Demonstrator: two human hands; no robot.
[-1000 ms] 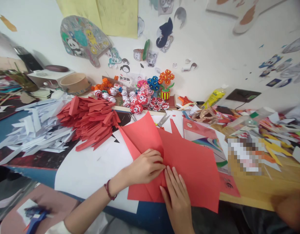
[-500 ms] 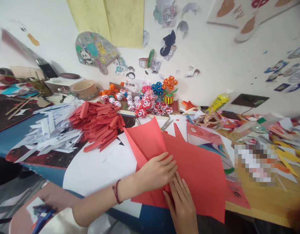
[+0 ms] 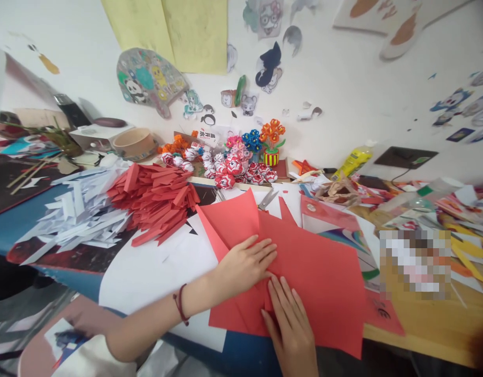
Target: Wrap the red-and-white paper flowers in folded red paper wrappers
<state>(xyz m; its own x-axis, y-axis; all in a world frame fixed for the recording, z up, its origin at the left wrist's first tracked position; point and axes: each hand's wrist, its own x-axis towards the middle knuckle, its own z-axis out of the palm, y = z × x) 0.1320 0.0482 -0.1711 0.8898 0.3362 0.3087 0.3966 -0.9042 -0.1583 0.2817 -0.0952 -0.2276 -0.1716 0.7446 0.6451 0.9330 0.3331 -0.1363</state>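
Observation:
A large sheet of red paper (image 3: 323, 283) lies near the table's front edge, with its left part folded over into a raised flap (image 3: 235, 217). My left hand (image 3: 251, 264), coming from the lower left with a dark red cord bracelet (image 3: 180, 303) at the wrist, rests flat on the folded part, fingers stretched out to the right. Just below and to the right, my right hand (image 3: 290, 314) lies on the sheet near the fold, its fingers extended and pointing up. Under the red sheet is a big white sheet (image 3: 147, 272).
To the left are piles of folded white strips (image 3: 82, 209) and folded red strips (image 3: 157, 196). Paper flowers (image 3: 229, 170) stand along the wall. Scissors (image 3: 267, 199) lie behind the red sheet. A yellow bottle (image 3: 353, 161) and paper scraps are at the right.
My left hand has slid slightly left and up along the folded paper, opening a small gap to my right hand's fingertips. The right hand stays almost in place.

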